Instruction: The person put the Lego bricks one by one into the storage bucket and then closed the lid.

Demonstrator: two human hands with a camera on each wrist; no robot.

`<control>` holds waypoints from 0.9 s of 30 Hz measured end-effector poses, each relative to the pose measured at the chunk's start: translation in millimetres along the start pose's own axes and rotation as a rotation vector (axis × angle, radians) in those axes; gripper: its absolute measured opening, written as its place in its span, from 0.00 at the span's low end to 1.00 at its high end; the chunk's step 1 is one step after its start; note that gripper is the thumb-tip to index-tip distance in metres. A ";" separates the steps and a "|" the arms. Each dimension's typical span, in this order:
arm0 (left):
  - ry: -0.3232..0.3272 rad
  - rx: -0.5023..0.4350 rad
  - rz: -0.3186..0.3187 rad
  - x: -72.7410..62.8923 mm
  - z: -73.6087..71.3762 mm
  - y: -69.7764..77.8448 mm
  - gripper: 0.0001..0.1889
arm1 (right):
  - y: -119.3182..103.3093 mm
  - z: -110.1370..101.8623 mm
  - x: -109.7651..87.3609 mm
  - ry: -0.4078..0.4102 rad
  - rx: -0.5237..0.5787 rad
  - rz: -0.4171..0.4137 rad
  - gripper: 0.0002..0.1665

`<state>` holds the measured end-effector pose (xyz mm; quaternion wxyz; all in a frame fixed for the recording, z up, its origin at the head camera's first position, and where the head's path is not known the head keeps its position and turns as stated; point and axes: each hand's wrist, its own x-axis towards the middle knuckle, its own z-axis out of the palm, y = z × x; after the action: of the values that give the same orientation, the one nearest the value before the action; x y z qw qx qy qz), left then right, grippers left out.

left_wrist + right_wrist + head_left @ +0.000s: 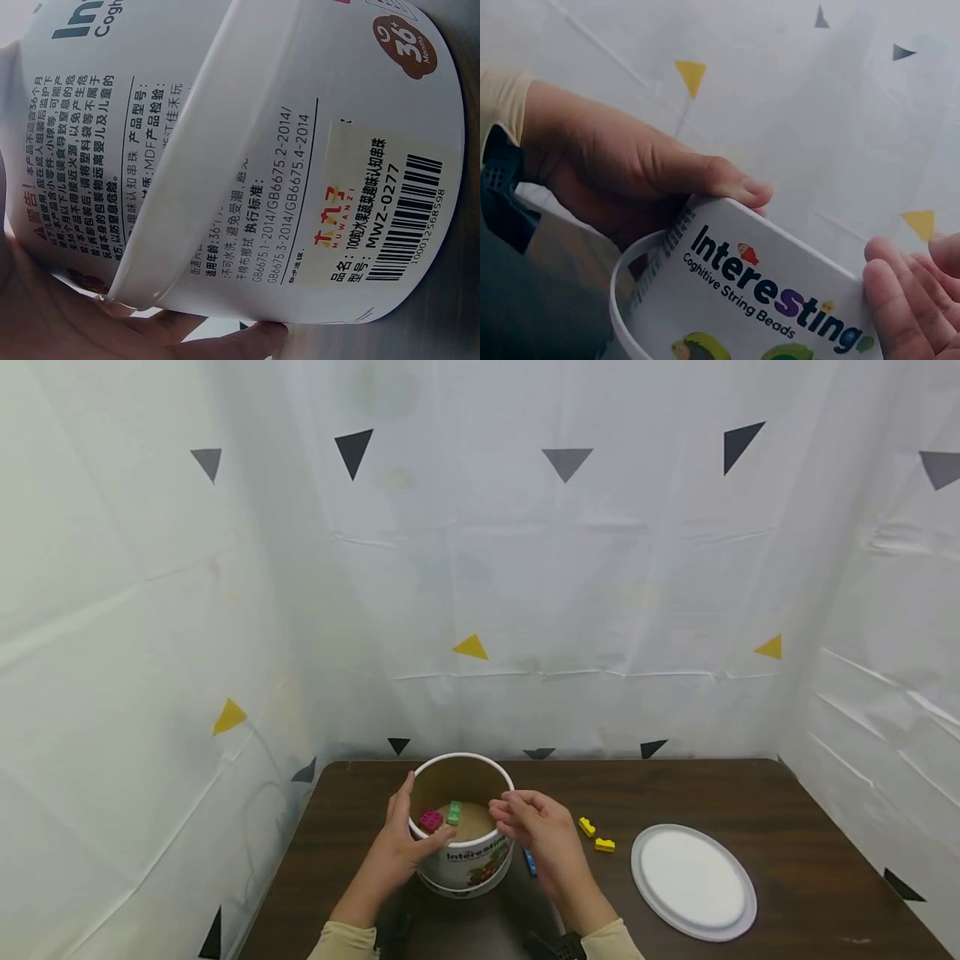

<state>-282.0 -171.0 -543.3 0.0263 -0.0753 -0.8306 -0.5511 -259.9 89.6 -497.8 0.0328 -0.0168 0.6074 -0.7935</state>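
A round white bucket (pixel 487 850) with "Interesting" printed on it stands upright. My left hand (pixel 393 852) grips its left side, thumb over the front rim and fingers around the outside. Its printed label and handle strap (pixel 217 127) fill the left wrist view. A magenta toy brick (pixel 431 820) and a green toy brick (pixel 454 812) lie inside at the bottom. At the right rim is my right hand (pixel 543 831), fingers loosely bent over the opening, with nothing visible in them. In the right wrist view its fingers (pixel 900 300) are beside the rim.
A blue brick (pixel 530 862) lies right of the bucket, partly behind my right hand. Two yellow bricks (pixel 587 827) lie further right on the dark wooden table (pixel 810 868). A round white lid (pixel 693 881) rests flat at the right. White patterned sheets (pixel 600 593) surround the table.
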 end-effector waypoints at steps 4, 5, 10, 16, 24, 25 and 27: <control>0.002 -0.003 0.006 -0.9 0.1 -0.2 0.62 | 7.9 -13.7 -6.4 -0.014 0.011 0.002 0.25; 0.001 -0.005 0.005 -1.0 -0.3 -0.4 0.62 | 9.7 -16.8 -8.1 -0.009 0.013 0.004 0.24; -0.011 -0.013 -0.006 0.3 -1.2 -0.8 0.62 | 15.1 -31.7 -14.7 0.076 0.028 -0.010 0.15; -0.010 -0.007 -0.012 1.4 -0.1 -2.6 0.63 | 24.9 -58.1 -21.4 0.190 -0.069 0.000 0.14; -0.014 0.004 -0.001 2.6 -1.2 -1.1 0.63 | 66.3 -115.4 -17.5 0.317 -0.203 0.046 0.17; -0.014 0.006 -0.002 2.7 -1.4 -0.8 0.63 | 66.8 -121.2 -17.4 0.330 -0.232 0.035 0.17; -0.019 0.008 -0.004 2.3 -2.0 -0.6 0.63 | 67.6 -131.2 -17.6 0.369 -0.308 0.029 0.18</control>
<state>-284.4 -172.9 -542.7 0.0177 -0.0786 -0.8333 -0.5469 -249.0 199.6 -597.2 -0.0701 0.1325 0.7172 -0.6806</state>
